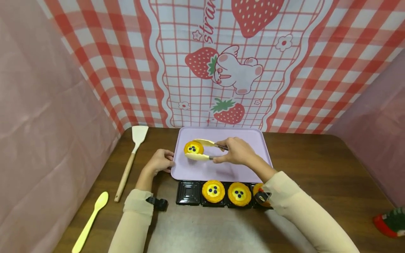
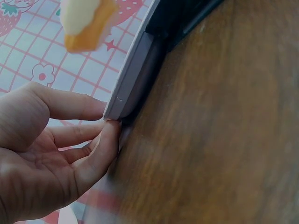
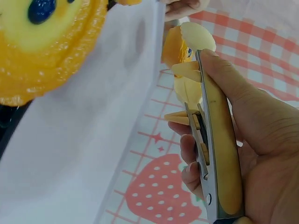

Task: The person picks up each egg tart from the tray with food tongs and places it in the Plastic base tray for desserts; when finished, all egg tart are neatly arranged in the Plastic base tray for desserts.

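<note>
My right hand (image 1: 237,151) grips a pair of tongs (image 1: 198,157) with cream-coloured tips. Between those tips is an egg tart (image 1: 193,148) topped with dark blue berries, held above the left part of the lilac tray (image 1: 221,172). The left wrist view shows this tart (image 2: 88,28) raised off the tray surface. At the tray's left edge, my left hand (image 1: 159,162) pinches the rim (image 2: 126,88) between thumb and fingers. In front of the tray lies a row of black plastic compartments (image 1: 188,193). Two tarts (image 1: 213,192) show fully there; my right wrist partly hides another tart (image 1: 257,189).
A spatula (image 1: 126,172) with a white blade and wooden handle lies on the left of the wooden table (image 1: 303,161). Nearer me is a pale yellow spoon (image 1: 91,219). A red and green object (image 1: 390,222) stands at the right edge. A checked strawberry cloth (image 1: 126,70) hangs behind.
</note>
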`<state>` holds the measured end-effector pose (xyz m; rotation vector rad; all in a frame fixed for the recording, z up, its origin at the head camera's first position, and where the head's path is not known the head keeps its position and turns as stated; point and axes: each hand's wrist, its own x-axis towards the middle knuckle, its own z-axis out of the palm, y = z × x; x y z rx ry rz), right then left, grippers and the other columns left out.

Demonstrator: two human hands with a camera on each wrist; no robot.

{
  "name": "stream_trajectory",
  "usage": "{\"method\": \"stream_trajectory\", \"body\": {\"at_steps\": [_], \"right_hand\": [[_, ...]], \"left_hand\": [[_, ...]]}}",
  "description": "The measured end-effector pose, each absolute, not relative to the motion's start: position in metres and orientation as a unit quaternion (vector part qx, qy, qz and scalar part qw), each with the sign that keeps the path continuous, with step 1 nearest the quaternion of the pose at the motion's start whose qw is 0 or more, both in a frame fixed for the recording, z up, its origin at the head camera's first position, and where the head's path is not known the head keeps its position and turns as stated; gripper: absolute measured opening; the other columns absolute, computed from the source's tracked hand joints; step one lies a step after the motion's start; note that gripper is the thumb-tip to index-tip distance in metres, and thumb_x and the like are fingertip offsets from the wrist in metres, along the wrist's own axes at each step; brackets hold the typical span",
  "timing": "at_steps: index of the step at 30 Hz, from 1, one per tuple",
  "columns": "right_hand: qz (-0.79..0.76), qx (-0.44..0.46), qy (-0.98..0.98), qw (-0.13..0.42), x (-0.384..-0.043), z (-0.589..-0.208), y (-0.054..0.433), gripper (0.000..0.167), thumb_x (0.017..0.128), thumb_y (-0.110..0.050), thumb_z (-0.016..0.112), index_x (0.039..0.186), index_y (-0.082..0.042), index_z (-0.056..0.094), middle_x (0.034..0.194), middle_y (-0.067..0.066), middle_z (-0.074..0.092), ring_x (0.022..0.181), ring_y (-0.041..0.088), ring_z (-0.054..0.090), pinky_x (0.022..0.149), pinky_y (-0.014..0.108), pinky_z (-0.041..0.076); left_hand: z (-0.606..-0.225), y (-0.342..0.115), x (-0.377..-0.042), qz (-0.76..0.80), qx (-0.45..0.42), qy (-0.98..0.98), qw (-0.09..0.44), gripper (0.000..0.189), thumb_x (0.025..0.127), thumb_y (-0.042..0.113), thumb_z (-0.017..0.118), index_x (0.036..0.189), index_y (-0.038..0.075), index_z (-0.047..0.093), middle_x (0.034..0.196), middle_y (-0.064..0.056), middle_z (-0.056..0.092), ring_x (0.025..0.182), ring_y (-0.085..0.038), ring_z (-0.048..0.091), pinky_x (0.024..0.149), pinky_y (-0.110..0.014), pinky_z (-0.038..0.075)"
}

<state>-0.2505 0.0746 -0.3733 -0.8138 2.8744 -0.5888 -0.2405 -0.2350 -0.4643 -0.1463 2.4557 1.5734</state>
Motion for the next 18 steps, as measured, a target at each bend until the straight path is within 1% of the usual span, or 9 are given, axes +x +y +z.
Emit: {"method": "stream_trajectory", "body": {"at_steps": [4, 7, 11, 18], "right_hand": [[-0.192, -0.279, 0.940, 0.040, -0.242, -0.365, 0.080, 0.076, 0.071, -0.054, 0.084, 0.130, -0.009, 0.066, 0.105, 0.004, 0.073, 0.077, 0.014, 0.059, 0.063, 0.030, 0.049], [-0.194, -0.288, 0.937, 0.036, -0.235, -0.360, 0.084, 0.075, 0.072, -0.054, 0.084, 0.130, -0.009, 0.066, 0.109, 0.005, 0.072, 0.086, 0.018, 0.065, 0.068, 0.033, 0.054], [-0.194, -0.300, 0.933, 0.034, -0.225, -0.355, 0.087, 0.076, 0.073, -0.056, 0.082, 0.131, -0.011, 0.066, 0.113, 0.004, 0.072, 0.095, 0.021, 0.067, 0.072, 0.037, 0.056], [-0.190, -0.334, 0.923, 0.023, -0.207, -0.350, 0.091, 0.076, 0.073, -0.058, 0.081, 0.131, -0.011, 0.066, 0.114, 0.003, 0.071, 0.098, 0.020, 0.067, 0.077, 0.040, 0.058]], "left_hand": [[-0.465, -0.235, -0.240, 0.540, -0.047, 0.833, 0.112, 0.043, 0.078, -0.009, 0.066, 0.120, -0.014, 0.056, 0.095, -0.018, 0.054, 0.074, -0.022, 0.059, 0.057, -0.036, 0.061], [-0.465, -0.235, -0.240, 0.540, -0.044, 0.833, 0.112, 0.044, 0.078, -0.009, 0.067, 0.120, -0.014, 0.056, 0.095, -0.018, 0.054, 0.074, -0.022, 0.059, 0.057, -0.036, 0.061], [-0.463, -0.234, -0.240, 0.540, -0.044, 0.833, 0.113, 0.044, 0.078, -0.009, 0.068, 0.121, -0.014, 0.056, 0.096, -0.018, 0.054, 0.075, -0.023, 0.060, 0.058, -0.036, 0.061], [-0.463, -0.233, -0.239, 0.537, -0.044, 0.835, 0.111, 0.044, 0.078, -0.009, 0.068, 0.120, -0.014, 0.056, 0.095, -0.018, 0.053, 0.074, -0.022, 0.058, 0.058, -0.036, 0.061]]}}
